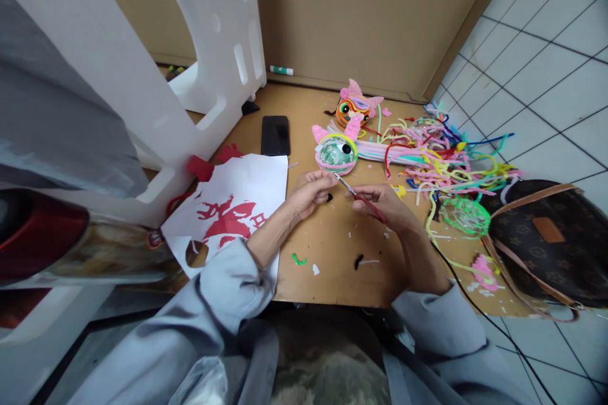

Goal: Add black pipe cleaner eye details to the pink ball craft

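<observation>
My right hand (387, 204) is closed around the red handles of a pair of scissors (350, 188). Their metal blades point up and left, with the tips close to the fingertips of my left hand (311, 193). Those left fingers are pinched together; whatever they hold is too small to make out. Just beyond both hands lies a round green animal face (337, 153) with pink ears, a yellow and pink rim and one black eye. Behind it sits an orange striped animal face (354, 111), also with pink ears.
A tangle of coloured pipe cleaners (441, 155) fills the table's right side, beside a brown handbag (546, 237). White paper with red cutouts (247, 183) lies left, below a black phone (275, 135). A white plastic frame (223, 31) stands at left. Small scraps dot the tabletop (332, 278).
</observation>
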The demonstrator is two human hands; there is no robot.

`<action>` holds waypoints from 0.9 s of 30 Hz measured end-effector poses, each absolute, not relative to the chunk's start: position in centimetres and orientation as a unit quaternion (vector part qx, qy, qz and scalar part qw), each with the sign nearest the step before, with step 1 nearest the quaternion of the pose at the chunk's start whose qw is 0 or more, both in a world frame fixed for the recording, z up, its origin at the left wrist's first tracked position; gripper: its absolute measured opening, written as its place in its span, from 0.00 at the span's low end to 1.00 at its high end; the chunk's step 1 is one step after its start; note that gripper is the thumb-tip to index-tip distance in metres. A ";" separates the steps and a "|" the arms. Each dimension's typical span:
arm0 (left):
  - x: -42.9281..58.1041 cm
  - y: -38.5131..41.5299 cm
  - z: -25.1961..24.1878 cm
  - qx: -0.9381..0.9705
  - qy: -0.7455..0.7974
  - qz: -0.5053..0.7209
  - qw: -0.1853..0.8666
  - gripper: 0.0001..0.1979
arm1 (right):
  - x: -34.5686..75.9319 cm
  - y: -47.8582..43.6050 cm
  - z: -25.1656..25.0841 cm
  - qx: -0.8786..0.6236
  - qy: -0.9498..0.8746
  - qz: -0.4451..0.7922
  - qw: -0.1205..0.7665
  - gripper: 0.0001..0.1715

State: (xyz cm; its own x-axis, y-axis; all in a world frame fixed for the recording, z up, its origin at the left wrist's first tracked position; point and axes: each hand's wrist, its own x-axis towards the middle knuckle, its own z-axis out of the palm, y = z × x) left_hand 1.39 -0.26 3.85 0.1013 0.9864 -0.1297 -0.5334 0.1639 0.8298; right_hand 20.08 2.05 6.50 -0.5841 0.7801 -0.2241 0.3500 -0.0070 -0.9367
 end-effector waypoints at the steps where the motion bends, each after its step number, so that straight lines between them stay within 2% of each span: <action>1: 1.4 -0.2 3.8 0.315 0.359 0.565 0.673 0.14 | 20.1 2.0 6.5 -0.416 -0.679 0.574 0.189 0.39; 27: 1.2 -0.3 3.8 0.326 0.365 0.560 0.668 0.15 | 20.3 2.2 6.7 -0.412 -0.692 0.563 0.184 0.38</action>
